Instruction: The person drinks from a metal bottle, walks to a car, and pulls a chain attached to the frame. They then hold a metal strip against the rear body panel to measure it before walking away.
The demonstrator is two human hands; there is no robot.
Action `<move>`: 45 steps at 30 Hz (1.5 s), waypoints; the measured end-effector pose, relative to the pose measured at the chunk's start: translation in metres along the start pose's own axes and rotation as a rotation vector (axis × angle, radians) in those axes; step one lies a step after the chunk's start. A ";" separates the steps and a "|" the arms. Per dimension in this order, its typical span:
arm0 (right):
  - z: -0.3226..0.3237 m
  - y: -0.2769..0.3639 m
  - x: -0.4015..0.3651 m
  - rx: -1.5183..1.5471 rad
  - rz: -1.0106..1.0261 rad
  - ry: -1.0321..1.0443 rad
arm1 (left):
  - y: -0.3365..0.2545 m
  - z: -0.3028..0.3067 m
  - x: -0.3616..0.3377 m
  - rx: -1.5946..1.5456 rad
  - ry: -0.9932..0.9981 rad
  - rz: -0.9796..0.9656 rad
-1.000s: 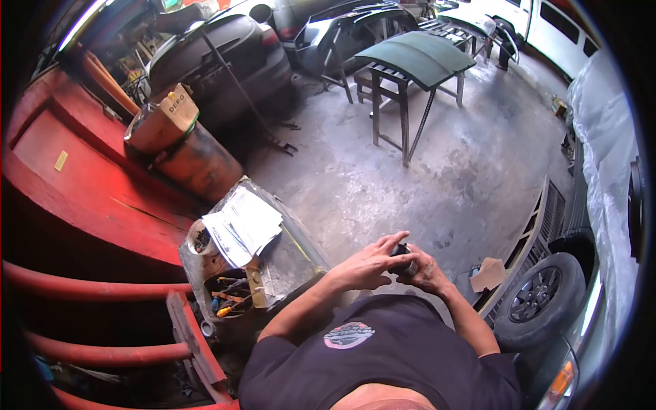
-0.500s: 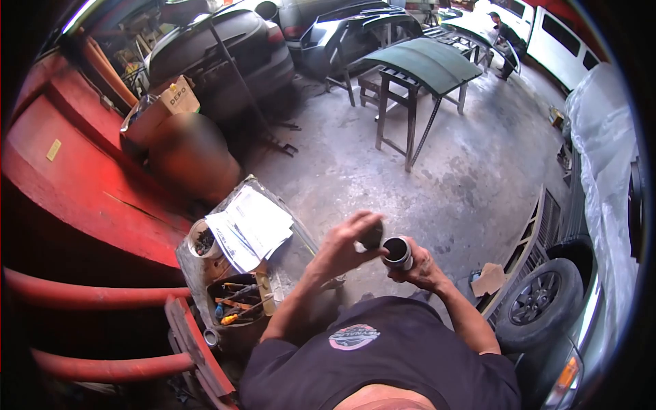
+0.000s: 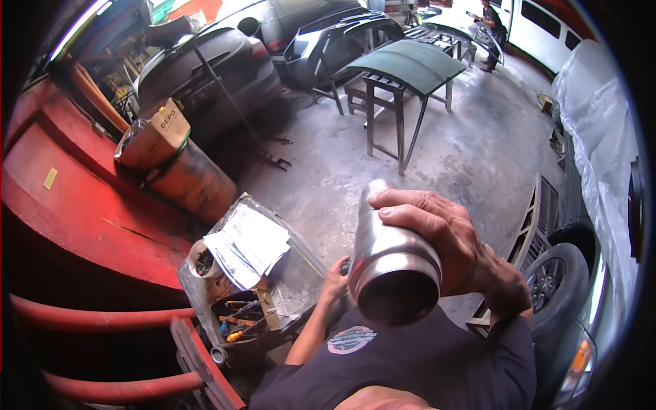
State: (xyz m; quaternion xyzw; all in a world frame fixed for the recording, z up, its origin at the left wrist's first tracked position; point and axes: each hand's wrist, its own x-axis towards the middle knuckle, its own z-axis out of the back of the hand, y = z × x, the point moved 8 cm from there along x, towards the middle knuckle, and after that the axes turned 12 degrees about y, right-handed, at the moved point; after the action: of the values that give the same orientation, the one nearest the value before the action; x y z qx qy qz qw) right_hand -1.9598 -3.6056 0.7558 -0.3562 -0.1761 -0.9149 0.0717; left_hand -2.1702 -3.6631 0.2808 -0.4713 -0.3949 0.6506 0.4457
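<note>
A stainless steel flask (image 3: 389,256) is raised close to the camera, tilted with its uncapped dark mouth toward me. My right hand (image 3: 444,232) is wrapped round its side, fingers over the top. Lower and farther left, my left hand (image 3: 333,280) is closed on a small dark lid (image 3: 346,267), partly hidden behind the flask. Beside my left arm stands a worn table (image 3: 301,263). White papers (image 3: 247,246) lie on it, along with a white tub (image 3: 200,260) of dark bits and a box of screwdrivers (image 3: 236,335).
Red panels and bars (image 3: 102,314) line the left side. A rusty drum (image 3: 195,184) carries a cardboard box (image 3: 160,133). Ahead, a car panel (image 3: 410,65) rests on a stand. A wheel (image 3: 553,280) is at right; another person (image 3: 490,31) stands far back.
My right hand has lifted the flask toward my face and tipped it. My left hand has moved down and left with the lid. The person at the back has straightened up.
</note>
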 end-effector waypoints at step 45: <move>0.088 0.095 0.056 -0.428 0.182 -0.161 | 0.124 -0.053 0.027 -0.577 0.461 -0.003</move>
State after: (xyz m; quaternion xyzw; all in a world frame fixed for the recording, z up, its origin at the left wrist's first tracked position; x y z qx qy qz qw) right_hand -1.9217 -3.6617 0.8797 -0.4494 0.0493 -0.8898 0.0623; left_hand -2.1490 -3.6685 0.1455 -0.7111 -0.4523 0.3885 0.3727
